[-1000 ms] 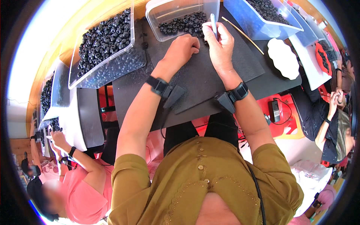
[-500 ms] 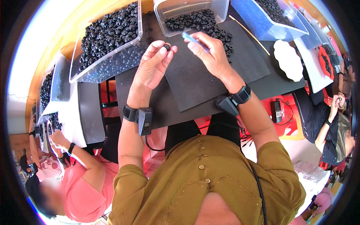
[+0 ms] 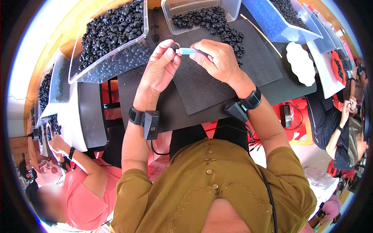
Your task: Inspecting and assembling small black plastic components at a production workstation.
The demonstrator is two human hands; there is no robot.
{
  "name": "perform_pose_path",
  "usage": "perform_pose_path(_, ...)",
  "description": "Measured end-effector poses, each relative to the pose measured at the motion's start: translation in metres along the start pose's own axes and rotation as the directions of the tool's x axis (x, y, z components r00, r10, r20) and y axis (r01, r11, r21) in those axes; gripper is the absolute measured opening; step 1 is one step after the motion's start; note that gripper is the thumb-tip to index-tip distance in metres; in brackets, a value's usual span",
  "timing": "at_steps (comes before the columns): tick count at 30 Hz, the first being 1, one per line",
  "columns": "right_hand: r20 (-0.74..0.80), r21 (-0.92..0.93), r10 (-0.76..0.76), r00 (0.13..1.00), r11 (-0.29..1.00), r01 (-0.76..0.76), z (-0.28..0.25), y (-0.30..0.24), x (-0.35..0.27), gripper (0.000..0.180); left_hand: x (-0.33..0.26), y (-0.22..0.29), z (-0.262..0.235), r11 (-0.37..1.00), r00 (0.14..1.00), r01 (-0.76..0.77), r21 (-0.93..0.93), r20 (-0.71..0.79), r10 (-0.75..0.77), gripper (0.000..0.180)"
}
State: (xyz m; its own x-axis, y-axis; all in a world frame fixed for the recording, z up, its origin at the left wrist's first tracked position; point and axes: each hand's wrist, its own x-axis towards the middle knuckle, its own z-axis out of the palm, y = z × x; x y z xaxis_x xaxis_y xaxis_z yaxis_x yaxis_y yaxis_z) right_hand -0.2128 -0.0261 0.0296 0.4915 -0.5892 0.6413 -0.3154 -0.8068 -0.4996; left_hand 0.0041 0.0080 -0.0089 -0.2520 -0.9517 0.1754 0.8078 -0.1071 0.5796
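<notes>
A small round black piece [image 3: 175,46] with a hole is pinched between the thumb and fingers of my left hand [image 3: 160,64]. My right hand [image 3: 219,58] grips a slim tool with a light blue handle [image 3: 188,51]. Its pale tip meets the black piece, or lies right against it; whether it goes into the hole I cannot tell. Both hands are raised over a dark square mat [image 3: 198,91]. Beyond my right hand, a heap of similar black pieces [image 3: 233,39] spills onto the mat from a tipped clear bin [image 3: 173,29].
A clear bin full of black pieces [image 3: 116,58] stands at the left, a blue-tinted bin [image 3: 287,33] at the back right. A thin wooden stick [image 3: 264,37] and a white wavy-edged dish [image 3: 300,64] lie to the right. Co-workers sit on both sides, one in a pink shirt [image 3: 83,206].
My right hand has turned the blue-handled tool level and brought its tip to the black piece. My left hand has hardly moved and keeps its pinch.
</notes>
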Motion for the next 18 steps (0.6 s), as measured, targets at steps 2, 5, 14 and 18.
perform_pose_path(2,-0.012,-0.03,-0.016,1.0,0.999,0.015,0.001,0.001,-0.001,0.025,0.0,0.0,0.0,1.0,1.0,0.003,-0.005,0.013,-0.003,0.026)
perform_pose_path(5,-0.015,-0.039,-0.02,1.0,0.999,0.019,0.0,0.002,-0.001,0.024,0.0,-0.001,0.001,1.0,1.0,0.009,-0.001,-0.013,-0.009,0.026)
perform_pose_path(14,-0.02,-0.029,-0.017,1.0,0.999,0.017,0.0,0.0,0.0,0.024,0.001,-0.002,0.002,1.0,0.999,0.015,-0.011,0.031,-0.015,0.024)
perform_pose_path(18,-0.033,-0.024,-0.007,0.999,1.0,0.006,0.0,0.003,-0.001,0.024,0.0,-0.003,0.013,1.0,1.0,0.014,0.003,-0.011,-0.014,0.02)
